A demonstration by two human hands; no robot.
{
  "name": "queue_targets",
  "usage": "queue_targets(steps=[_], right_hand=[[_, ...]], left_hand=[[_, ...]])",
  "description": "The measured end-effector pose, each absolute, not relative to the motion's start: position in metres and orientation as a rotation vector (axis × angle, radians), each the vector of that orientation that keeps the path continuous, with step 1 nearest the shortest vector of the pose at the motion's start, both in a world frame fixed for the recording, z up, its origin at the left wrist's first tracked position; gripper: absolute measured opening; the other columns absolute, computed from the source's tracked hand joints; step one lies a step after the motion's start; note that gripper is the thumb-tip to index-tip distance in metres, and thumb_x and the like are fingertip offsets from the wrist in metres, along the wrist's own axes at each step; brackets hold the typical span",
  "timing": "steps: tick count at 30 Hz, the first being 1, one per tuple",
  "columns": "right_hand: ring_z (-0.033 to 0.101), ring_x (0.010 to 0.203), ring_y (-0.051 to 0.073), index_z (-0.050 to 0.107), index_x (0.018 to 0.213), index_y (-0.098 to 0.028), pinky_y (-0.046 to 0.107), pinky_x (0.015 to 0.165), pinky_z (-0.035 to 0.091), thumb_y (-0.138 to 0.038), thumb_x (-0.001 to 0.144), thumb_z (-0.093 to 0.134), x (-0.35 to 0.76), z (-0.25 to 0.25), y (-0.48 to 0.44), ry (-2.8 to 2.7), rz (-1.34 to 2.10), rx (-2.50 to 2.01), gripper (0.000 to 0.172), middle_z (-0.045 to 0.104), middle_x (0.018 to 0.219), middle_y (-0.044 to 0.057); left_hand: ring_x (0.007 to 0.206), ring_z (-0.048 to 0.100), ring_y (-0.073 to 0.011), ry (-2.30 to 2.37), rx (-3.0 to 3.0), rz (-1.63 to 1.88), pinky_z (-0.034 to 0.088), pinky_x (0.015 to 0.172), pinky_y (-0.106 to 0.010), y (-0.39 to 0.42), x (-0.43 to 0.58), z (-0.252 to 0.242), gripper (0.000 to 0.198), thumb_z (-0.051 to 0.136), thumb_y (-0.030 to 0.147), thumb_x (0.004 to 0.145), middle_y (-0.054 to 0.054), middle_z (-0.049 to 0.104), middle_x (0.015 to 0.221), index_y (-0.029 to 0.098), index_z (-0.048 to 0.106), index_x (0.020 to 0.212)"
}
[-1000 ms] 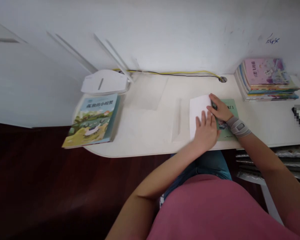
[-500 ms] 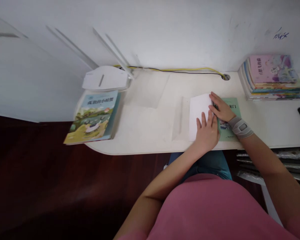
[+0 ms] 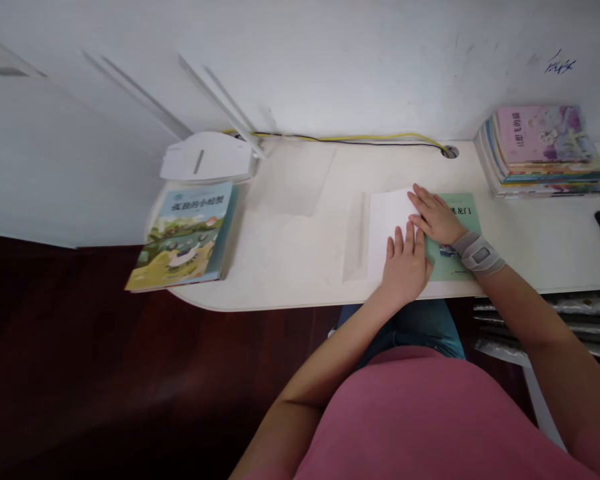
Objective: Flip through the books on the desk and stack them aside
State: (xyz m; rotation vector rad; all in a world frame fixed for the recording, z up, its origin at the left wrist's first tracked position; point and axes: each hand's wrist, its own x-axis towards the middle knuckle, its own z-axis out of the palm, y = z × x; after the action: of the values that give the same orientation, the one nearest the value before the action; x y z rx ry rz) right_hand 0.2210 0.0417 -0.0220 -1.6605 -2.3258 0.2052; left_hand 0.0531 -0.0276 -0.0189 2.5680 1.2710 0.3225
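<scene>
We found the green-covered paperback (image 3: 447,265) lying flat near the front edge of the desk (image 3: 300,263), beneath and just right of our hands, its long axis running from that edge towards the wall. The white sheet (image 3: 386,230) lay along the paperback's left side; we could not tell whether it overlapped the cover or folded out from it. Our left hand (image 3: 406,263), the nearer to the front of the paperback, lay palm down where the sheet met it, fingers slightly spread and pointing wallward, forearm slanting in from the front left. Our right hand (image 3: 436,217) lay across the paperback's far left part, fingers loosely spread and reaching left onto the sheet, while the grey wrist brace (image 3: 481,255) crossed the cover's right side. Both hands looked flat, pinching nothing that we could see. Clear plastic film (image 3: 354,240) showed left of the paperback, past the sheet; the little-crab storybook (image 3: 185,237) lay well apart, farther left.
</scene>
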Motion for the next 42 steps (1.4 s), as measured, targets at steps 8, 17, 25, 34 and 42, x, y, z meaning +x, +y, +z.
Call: queue_targets(steps=[8, 17, 25, 34, 42], right_hand=[[0.023, 0.146, 0.028, 0.03, 0.15, -0.014, 0.051, 0.115, 0.024, -0.042, 0.097, 0.031, 0.219, -0.021, 0.038, -2.393, 0.186, -1.679, 0.06, 0.022, 0.16, 0.014], [0.019, 0.147, 0.029, 0.032, 0.149, -0.014, 0.055, 0.115, 0.019, -0.04, 0.098, 0.028, 0.209, -0.02, 0.041, -2.394, 0.203, -1.799, 0.058, 0.021, 0.16, 0.013], [0.027, 0.145, 0.026, 0.038, 0.146, -0.01, 0.049, 0.115, 0.023, -0.038, 0.098, 0.025, 0.206, -0.021, 0.037, -2.348, 0.142, -1.734, 0.057, 0.029, 0.157, 0.014], [0.023, 0.146, 0.028, 0.032, 0.147, -0.002, 0.05, 0.117, 0.018, -0.039, 0.098, 0.026, 0.203, -0.02, 0.033, -2.48, 0.054, -1.717, 0.062, 0.024, 0.157, 0.02], [0.022, 0.147, 0.029, 0.031, 0.148, -0.005, 0.054, 0.117, 0.017, -0.046, 0.098, 0.024, 0.203, -0.026, 0.034, -2.548, 0.068, -1.729, 0.065, 0.025, 0.157, 0.018]], left_hand=[[0.145, 0.023, -0.0376, 1.287, 2.578, 0.364, 0.026, 0.114, -0.058, -0.03, 0.05, -0.02, 0.06, 0.039, 0.026, 0.091, -0.02, 0.026, 0.156, 0.007, 0.031, 0.147], [0.144, 0.023, -0.0356, 1.28, 2.566, 0.221, 0.028, 0.114, -0.053, -0.026, 0.052, -0.017, 0.063, 0.038, 0.022, 0.09, -0.026, 0.025, 0.155, -0.003, 0.027, 0.147], [0.146, 0.022, -0.0321, 1.389, 2.701, 0.254, 0.02, 0.116, -0.058, -0.032, 0.046, -0.018, 0.057, 0.033, 0.024, 0.094, -0.022, 0.032, 0.153, 0.0, 0.034, 0.146], [0.145, 0.027, -0.0297, 1.419, 2.675, 0.227, 0.019, 0.116, -0.061, -0.032, 0.043, -0.023, 0.057, 0.027, 0.027, 0.096, -0.018, 0.03, 0.154, 0.003, 0.031, 0.148], [0.146, 0.025, -0.0296, 1.433, 2.655, 0.185, 0.017, 0.116, -0.062, -0.033, 0.04, -0.027, 0.057, 0.024, 0.03, 0.098, -0.018, 0.03, 0.154, 0.003, 0.032, 0.148]])
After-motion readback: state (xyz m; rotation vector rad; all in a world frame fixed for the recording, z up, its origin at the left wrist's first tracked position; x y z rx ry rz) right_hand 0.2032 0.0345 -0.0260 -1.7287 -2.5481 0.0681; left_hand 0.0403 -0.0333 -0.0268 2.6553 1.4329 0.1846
